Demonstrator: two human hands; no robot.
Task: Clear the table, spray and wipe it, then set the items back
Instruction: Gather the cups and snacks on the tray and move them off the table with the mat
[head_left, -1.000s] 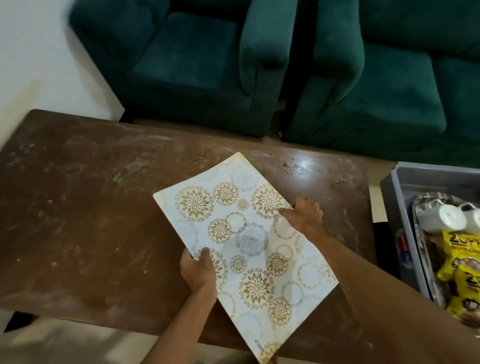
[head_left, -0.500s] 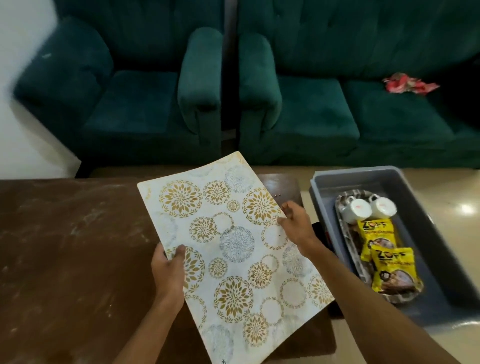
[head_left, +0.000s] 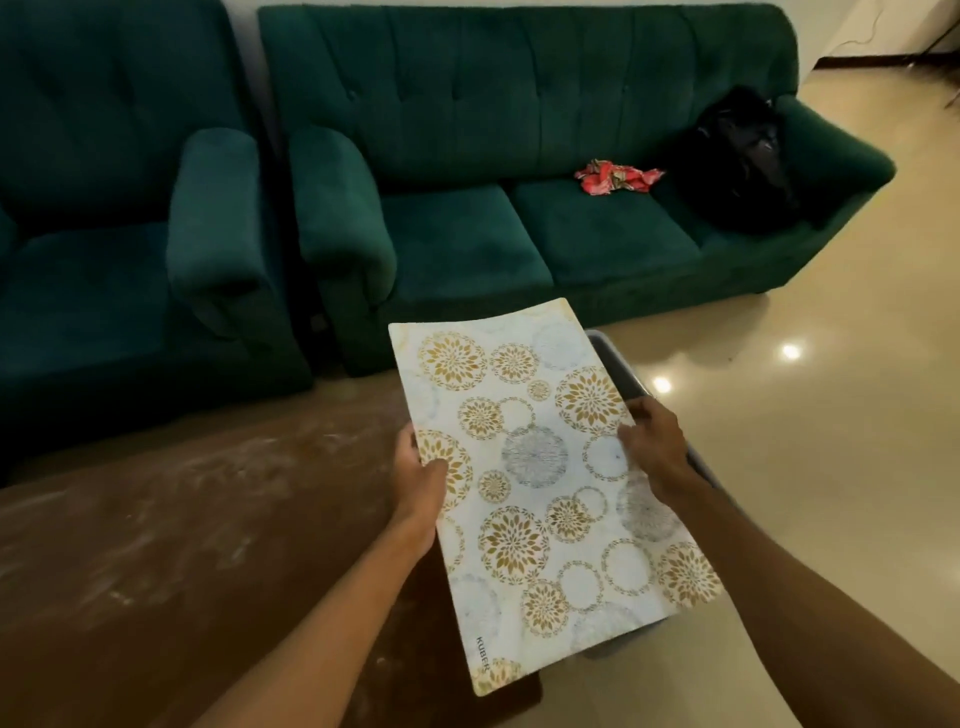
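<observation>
Before us stand a green sofa (head_left: 545, 156) and a matching armchair (head_left: 119, 234) on a glossy cream floor (head_left: 831, 415). Below lies the brown tabletop (head_left: 156, 545), streaked with pale dust. We hold a white mat (head_left: 545, 493) with gold flower rings in the air, above the tabletop's right end and a grey bin (head_left: 618, 364) it mostly hides. Our left hand (head_left: 418, 478) pinches its left edge, thumb on top; our right hand (head_left: 657, 447) grips its right edge. A black bag (head_left: 743, 156) and a red cloth (head_left: 615, 176) lie on the sofa.
</observation>
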